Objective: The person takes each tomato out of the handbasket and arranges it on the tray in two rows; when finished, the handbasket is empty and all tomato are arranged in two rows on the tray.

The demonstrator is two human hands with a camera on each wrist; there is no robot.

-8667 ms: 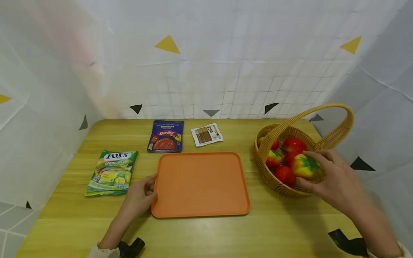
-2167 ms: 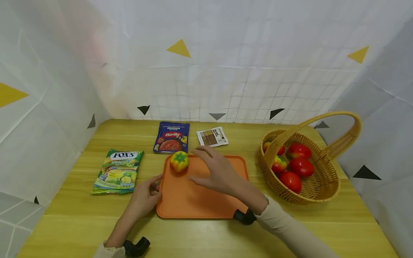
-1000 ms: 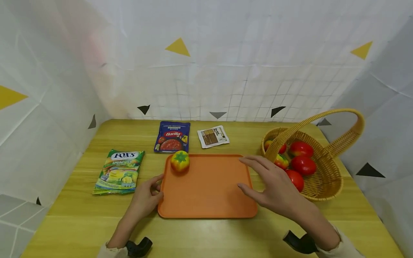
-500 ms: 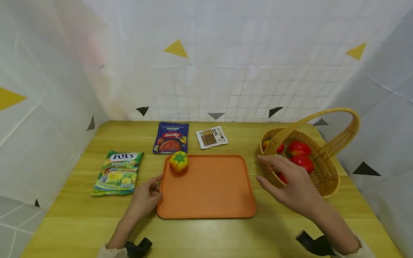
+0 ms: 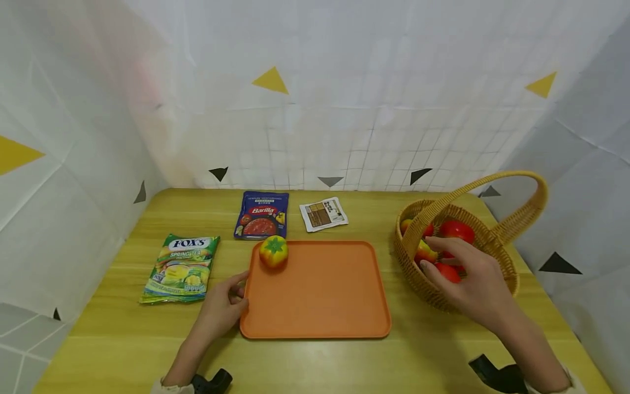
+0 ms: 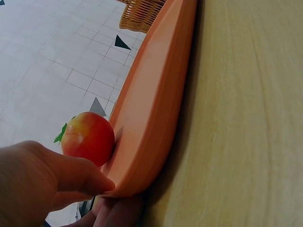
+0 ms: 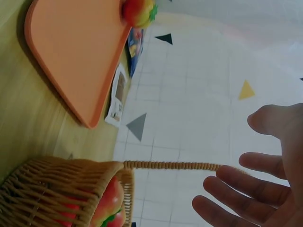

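My left hand (image 5: 221,306) pinches the left edge of an orange tray (image 5: 320,295), thumb on the rim and fingers beneath in the left wrist view. A red-and-yellow tomato (image 5: 273,251) with a green leafy top sits in the tray's far left corner. At the right, my right hand (image 5: 474,284) hovers over a wicker basket (image 5: 410,276), thumb and fingers spread, holding nothing. Its fingertips are nearest a yellow-red fruit (image 5: 425,251) in the basket; contact cannot be told. Several red fruits (image 5: 458,231) lie there too, partly hidden by the hand and handle.
The basket's tall handle (image 5: 534,191) arches up over its right side. Behind the tray lie a blue Barilla pouch (image 5: 261,216) and a small white-and-brown packet (image 5: 324,214). A green Fox's bag (image 5: 181,268) lies left of the tray. White sheeting (image 5: 334,109) surrounds the table.
The yellow-green tomato went from the basket to the tray, where my right hand let it go. That hand then moved back right, over the basket. My left hand stays at the tray's edge.
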